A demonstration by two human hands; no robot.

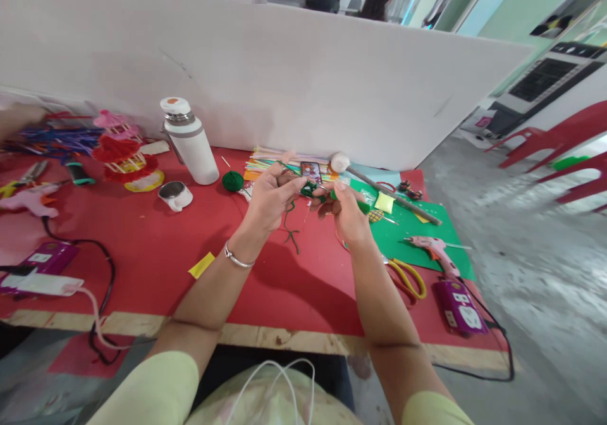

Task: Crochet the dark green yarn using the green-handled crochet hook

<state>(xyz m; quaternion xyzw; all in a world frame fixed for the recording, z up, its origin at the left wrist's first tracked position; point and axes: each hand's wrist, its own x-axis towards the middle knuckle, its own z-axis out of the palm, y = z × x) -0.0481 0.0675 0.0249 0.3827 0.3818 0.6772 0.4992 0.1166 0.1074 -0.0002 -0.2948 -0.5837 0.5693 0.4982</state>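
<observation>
Both my hands are raised over the red table [156, 260], close together. My left hand [269, 198] pinches a strand of dark green yarn [290, 222] whose loose end dangles down toward the table. My right hand [346, 213] is closed around a green stick-like tool [363, 207], its tip at a small green yarn piece [308, 189] held between the two hands. A ball of green yarn [232, 181] lies just behind my left hand.
A white bottle [187, 140] and its cap [175, 195] stand at centre left. Yellow scissors [408, 276], a pink glue gun [434, 251], a purple power strip [458, 307] and green paper [408, 235] lie right. Craft pieces [118, 153] and cables sit left. A white partition [284, 77] runs behind.
</observation>
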